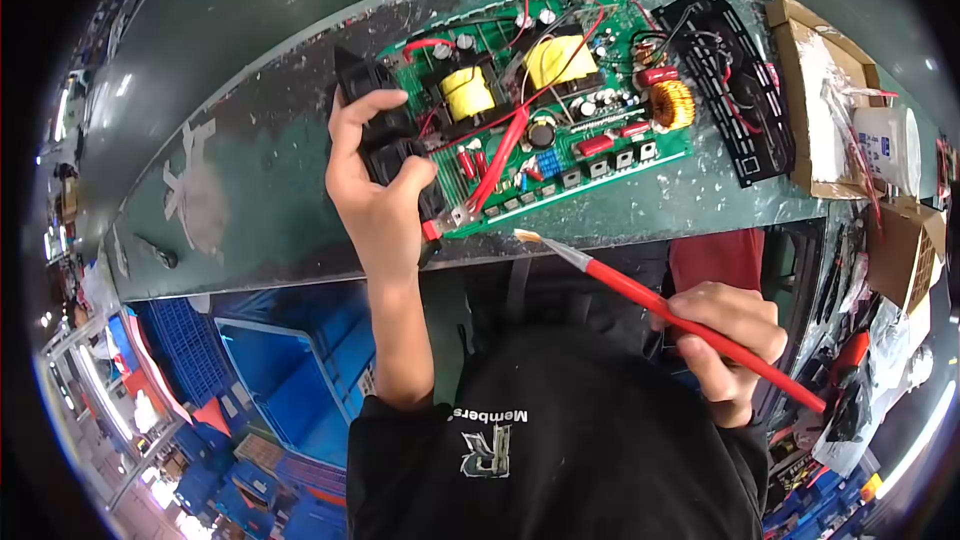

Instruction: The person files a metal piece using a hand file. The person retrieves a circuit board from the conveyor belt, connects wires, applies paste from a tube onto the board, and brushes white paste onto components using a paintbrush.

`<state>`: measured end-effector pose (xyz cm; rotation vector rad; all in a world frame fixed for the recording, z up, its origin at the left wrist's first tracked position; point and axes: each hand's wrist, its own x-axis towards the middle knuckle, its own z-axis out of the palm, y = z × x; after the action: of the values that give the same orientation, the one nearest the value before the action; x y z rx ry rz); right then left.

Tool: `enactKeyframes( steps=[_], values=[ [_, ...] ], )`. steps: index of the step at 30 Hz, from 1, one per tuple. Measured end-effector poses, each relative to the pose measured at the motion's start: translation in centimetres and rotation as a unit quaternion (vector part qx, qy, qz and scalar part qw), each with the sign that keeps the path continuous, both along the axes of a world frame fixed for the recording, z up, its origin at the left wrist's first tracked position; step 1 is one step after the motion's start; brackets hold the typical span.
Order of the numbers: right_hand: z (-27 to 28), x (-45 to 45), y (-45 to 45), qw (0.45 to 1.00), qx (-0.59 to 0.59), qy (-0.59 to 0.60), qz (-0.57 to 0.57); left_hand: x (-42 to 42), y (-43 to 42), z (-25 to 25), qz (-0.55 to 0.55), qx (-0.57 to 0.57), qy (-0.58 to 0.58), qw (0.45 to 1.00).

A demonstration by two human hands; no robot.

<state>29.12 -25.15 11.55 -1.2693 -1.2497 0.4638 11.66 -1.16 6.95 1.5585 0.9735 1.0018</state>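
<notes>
My left hand (375, 175) grips the black end panel (385, 120) at the left side of a green circuit board (630, 160). Thumb and fingers are closed around that panel. Yellow-wrapped transformers (467, 93), a copper-wound toroid coil (671, 104) and red and black wires crowd the board. Below its front edge, my right hand (730, 340) is closed on a red-handled paintbrush (650, 298). The brush points up and left, its pale bristles near the table edge, apart from the board. At the board's right end lies a black slotted panel (728, 90) with wires across it.
The board lies on a worn green table (270, 190). A cardboard box (815, 100) and a white tub (887, 148) stand at the right, with another carton (908, 252) lower down. Blue crates (280, 380) sit below the table's left side.
</notes>
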Motion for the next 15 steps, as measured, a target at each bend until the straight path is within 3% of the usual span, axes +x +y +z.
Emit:
enactKeyframes(
  steps=[4, 13, 15],
  values=[
    [0.6, -0.6, 0.8, 0.995, -0.092, -0.011, 0.038, 0.1, -0.1, 0.2, 0.004, -0.044, -0.035, 0.998],
    [-0.8, -1.0, 1.7, 0.992, -0.1, -0.069, 0.03, 0.1, -0.1, 0.2, 0.001, -0.052, -0.069, 0.996],
    [-1.2, -1.0, 1.5, 0.995, -0.055, -0.084, 0.03, 0.1, -0.3, 0.3, -0.002, -0.064, -0.077, 0.995]
  ],
)
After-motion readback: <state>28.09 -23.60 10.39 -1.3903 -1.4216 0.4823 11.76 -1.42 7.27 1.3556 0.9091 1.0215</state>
